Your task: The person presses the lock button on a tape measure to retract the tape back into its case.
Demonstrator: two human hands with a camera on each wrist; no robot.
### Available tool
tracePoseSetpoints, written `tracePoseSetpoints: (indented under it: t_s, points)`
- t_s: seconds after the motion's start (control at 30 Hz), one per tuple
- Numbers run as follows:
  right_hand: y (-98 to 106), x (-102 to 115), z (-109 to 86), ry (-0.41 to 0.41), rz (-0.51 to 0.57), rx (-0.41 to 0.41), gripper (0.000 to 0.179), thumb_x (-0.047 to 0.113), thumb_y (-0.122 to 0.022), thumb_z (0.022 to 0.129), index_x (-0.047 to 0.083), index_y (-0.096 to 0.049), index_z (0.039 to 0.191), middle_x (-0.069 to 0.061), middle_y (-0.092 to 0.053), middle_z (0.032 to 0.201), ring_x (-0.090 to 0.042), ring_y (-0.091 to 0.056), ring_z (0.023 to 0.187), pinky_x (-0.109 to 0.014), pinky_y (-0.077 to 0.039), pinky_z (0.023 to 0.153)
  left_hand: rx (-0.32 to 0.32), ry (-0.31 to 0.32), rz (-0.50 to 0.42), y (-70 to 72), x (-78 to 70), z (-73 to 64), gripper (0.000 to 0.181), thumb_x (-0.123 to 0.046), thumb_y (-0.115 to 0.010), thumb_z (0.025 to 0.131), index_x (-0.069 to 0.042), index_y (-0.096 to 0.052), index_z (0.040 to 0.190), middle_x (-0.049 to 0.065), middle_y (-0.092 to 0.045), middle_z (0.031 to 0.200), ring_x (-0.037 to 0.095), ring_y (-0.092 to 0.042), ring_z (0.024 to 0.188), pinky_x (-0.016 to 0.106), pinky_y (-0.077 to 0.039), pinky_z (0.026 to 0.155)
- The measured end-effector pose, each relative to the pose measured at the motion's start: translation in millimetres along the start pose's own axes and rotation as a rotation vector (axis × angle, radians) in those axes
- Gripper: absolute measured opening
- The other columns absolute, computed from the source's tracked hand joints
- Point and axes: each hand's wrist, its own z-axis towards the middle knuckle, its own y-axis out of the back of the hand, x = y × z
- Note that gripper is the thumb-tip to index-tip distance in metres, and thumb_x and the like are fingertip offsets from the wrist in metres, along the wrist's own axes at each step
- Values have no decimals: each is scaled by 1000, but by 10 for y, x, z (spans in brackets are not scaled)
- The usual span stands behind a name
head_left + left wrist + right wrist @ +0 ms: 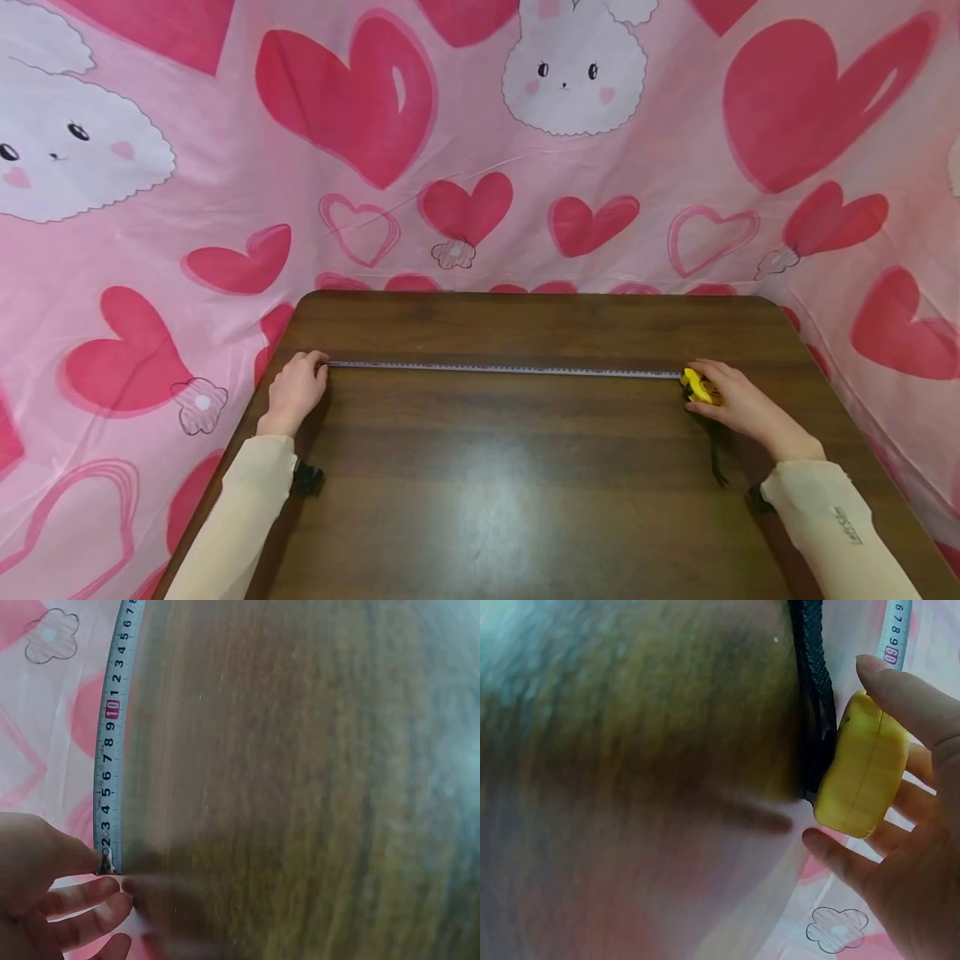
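A yellow tape measure (699, 387) with its blade (510, 369) drawn out sideways spans the far part of the table in the head view. At the left, my left hand (294, 390) pinches the blade's hooked end between thumb and fingers; the left wrist view shows low centimetre numbers on the blade (109, 750) rising away from the thumb. My right hand (742, 406) grips the yellow case (862, 769), thumb near the mouth where the blade comes out by a red 60 mark. A black strap (814, 667) hangs from the case.
The brown wooden table (487, 467) has rounded far corners and a glossy reflection in its middle. Behind it and along both sides hangs a pink cloth (480, 150) printed with hearts and white rabbits. Dark wrist cameras (307, 479) sit at the cream sleeves.
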Motion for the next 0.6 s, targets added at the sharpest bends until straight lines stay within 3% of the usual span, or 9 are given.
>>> tracePoseSetpoints:
  t_s: [0.23,0.43,0.6]
  points:
    - [8,-1,-6,92,6,-54,59,7,-88,81,-3,-59,132,-29,-63,120,-46,-60,107,-67,-48,89,33,-29,15,55,40,-32,21,-11,-65,99,1,-68,116,29,-62,114,52,-62,96,67,-52,79]
    - [-27,-20,-8,222,-20,-133,47,-1,-91,72,8,-65,110,-18,-65,109,-40,-61,98,-59,-49,79,43,-66,-3,113,102,-49,10,-6,-70,96,0,-71,103,26,-69,102,42,-63,84,62,-54,76]
    - [-21,8,-49,254,-59,-140,41,-2,-91,70,11,-68,101,-16,-64,106,-35,-62,92,-55,-51,75,61,-98,-10,153,158,-62,5,-5,-73,94,-2,-73,97,23,-72,95,37,-64,80,60,-55,75]
